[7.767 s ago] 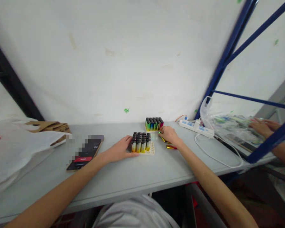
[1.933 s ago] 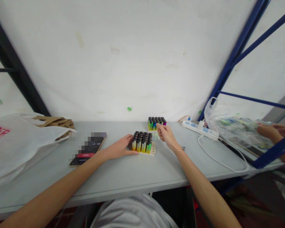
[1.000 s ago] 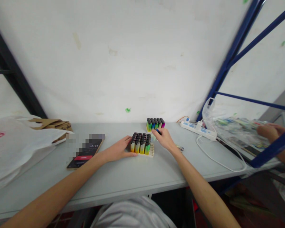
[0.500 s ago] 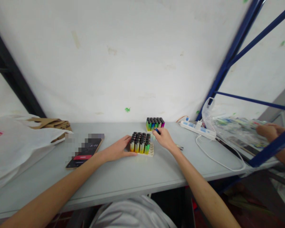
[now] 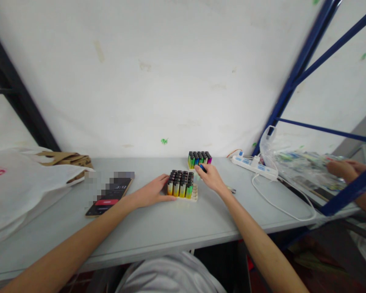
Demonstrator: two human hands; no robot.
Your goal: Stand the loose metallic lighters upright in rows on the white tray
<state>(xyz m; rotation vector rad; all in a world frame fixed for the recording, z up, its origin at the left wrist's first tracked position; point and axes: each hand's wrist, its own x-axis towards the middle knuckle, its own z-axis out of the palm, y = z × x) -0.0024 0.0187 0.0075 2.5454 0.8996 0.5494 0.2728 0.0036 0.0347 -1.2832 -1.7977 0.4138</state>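
Lighters with black tops (image 5: 179, 178) and colourful bodies stand upright in rows in a white tray (image 5: 195, 195), whose right-hand column of holes is bare. My left hand (image 5: 152, 191) grips that tray at its left side, thumb along the front corner and fingers toward the back. A blue lighter (image 5: 202, 167) is pinched in my right hand (image 5: 212, 178), held just above the table, right of the tray. Behind that hand, close to the wall, stands a second batch of lighters (image 5: 199, 158) in another tray.
A phone (image 5: 114, 195) lies left of my left forearm, beyond it a white plastic bag (image 5: 24, 183) and brown cardboard (image 5: 67, 158). A power strip (image 5: 253, 166) with a white cable sits at right. Past the blue frame (image 5: 293, 81), another person's hands (image 5: 343, 167) are over plastic packets.
My right hand stays almost in place with the blue lighter, its fingers shifting slightly around it. My left hand and both trays have not visibly moved.
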